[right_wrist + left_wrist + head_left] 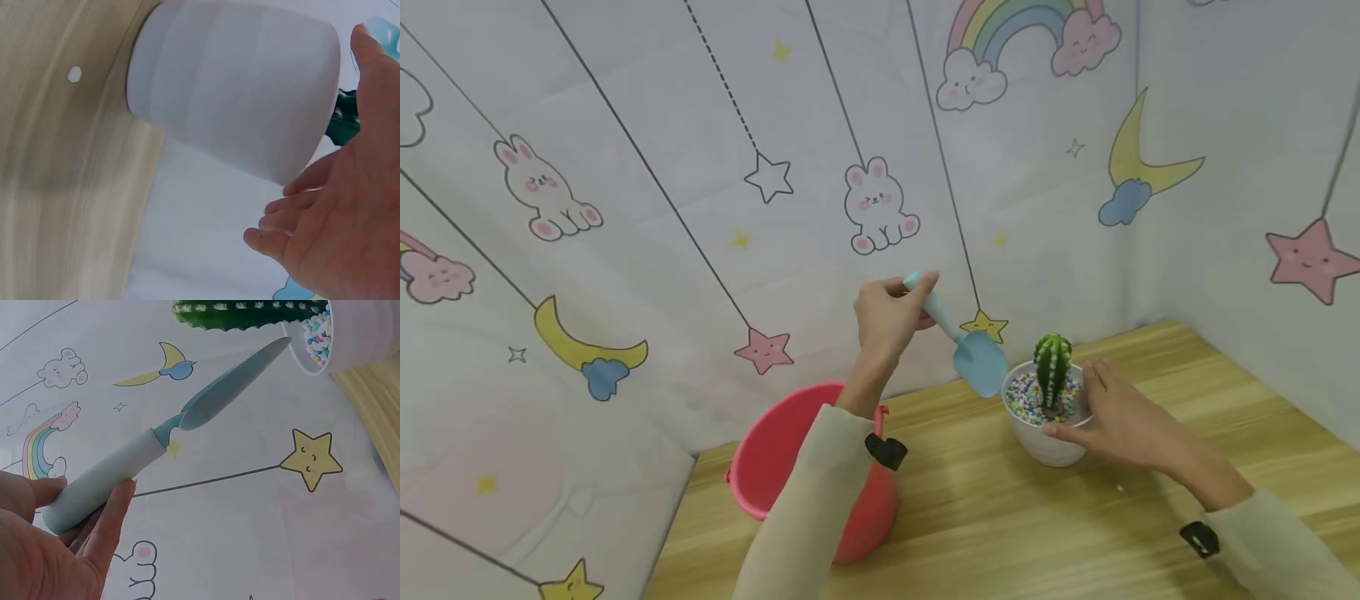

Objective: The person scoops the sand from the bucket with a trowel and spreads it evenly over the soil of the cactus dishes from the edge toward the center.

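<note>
My left hand (891, 315) holds a light-blue toy shovel (981, 363) by the end of its pale handle. Its blade slants down toward the rim of a white flowerpot (1051, 446); in the left wrist view the blade tip (284, 342) overlaps the pot's mouth. A ribbed green cactus (1053, 375) stands upright in the pot among multicoloured beads (1022, 398). At the pot's right side is my right hand (1123, 421), thumb by the front rim and other fingers (269, 240) spread around the far side, fairly straight.
A red bucket (868, 517) stands left of the pot, partly covered by my left forearm. One small white bit (1120, 487) lies on the wood-grain table (985, 533) near the pot. Patterned cloth walls (820, 292) rise behind the table and at its sides.
</note>
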Tool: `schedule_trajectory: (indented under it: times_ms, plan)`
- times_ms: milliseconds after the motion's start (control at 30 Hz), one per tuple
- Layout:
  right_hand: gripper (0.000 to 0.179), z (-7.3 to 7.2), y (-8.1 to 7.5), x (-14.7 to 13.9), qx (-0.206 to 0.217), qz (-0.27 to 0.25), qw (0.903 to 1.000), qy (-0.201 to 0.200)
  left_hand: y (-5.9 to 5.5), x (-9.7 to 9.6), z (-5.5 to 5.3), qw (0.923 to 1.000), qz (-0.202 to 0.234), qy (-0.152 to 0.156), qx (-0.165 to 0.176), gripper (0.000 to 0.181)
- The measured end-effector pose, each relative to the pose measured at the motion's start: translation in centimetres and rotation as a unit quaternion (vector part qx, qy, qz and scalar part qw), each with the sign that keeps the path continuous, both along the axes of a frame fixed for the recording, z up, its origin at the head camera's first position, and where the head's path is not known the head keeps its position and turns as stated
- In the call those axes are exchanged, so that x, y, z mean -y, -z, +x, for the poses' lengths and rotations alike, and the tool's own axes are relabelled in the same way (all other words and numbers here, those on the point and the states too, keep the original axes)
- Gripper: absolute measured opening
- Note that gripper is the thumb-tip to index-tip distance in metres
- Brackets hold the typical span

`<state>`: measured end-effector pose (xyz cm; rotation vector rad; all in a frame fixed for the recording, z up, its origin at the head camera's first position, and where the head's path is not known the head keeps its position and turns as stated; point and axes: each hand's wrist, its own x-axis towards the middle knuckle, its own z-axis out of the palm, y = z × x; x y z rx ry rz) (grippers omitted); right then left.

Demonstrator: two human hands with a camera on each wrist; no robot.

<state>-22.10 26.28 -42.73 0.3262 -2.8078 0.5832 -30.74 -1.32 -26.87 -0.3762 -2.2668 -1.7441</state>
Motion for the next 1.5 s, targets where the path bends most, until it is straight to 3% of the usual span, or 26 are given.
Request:
schedule_trajectory:
  times_ms: [200, 300, 500, 767, 933, 1233, 1500]
  plan:
    - [0.117, 0.5, -2.7, -0.1, 0.007, -0.03, 0.9992, 0.026, -0.6, 2.0, 0.0, 1.0, 0.004, -0.009, 0.001, 0.038]
    - [0.113, 0.8, -4.3, 0.0, -0.001, -0.054, 0.9979, 0.035, -1.0, 3.0, 0.3, 0.9999, 0.003, 0.0, 0.012, 0.037]
    - [0.096, 1.6, -6.6, 0.5, -0.078, -0.105, 0.9906, 0.04, -1.8, 5.1, 0.9, 0.9991, -0.005, 0.034, 0.024, 0.039]
    - [0.088, 2.5, -8.6, 3.1, -0.185, -0.105, 0.9772, 0.003, -2.5, 7.8, 1.6, 0.9996, -0.028, -0.003, -0.008, 0.038]
    - [0.088, 2.7, -9.4, 5.4, -0.21, -0.093, 0.973, -0.024, -3.2, 9.9, 2.3, 0.9991, -0.034, -0.02, -0.018, 0.039]
    - [0.09, 1.6, -9.7, 9.2, -0.206, -0.076, 0.9716, -0.088, -4.5, 15.2, 3.3, 0.9984, -0.008, -0.046, -0.033, 0.049]
    - [0.076, 0.6, -9.4, 11.4, -0.198, -0.071, 0.9674, -0.141, -3.5, 19.4, 3.9, 0.9957, -0.042, -0.081, -0.013, 0.05]
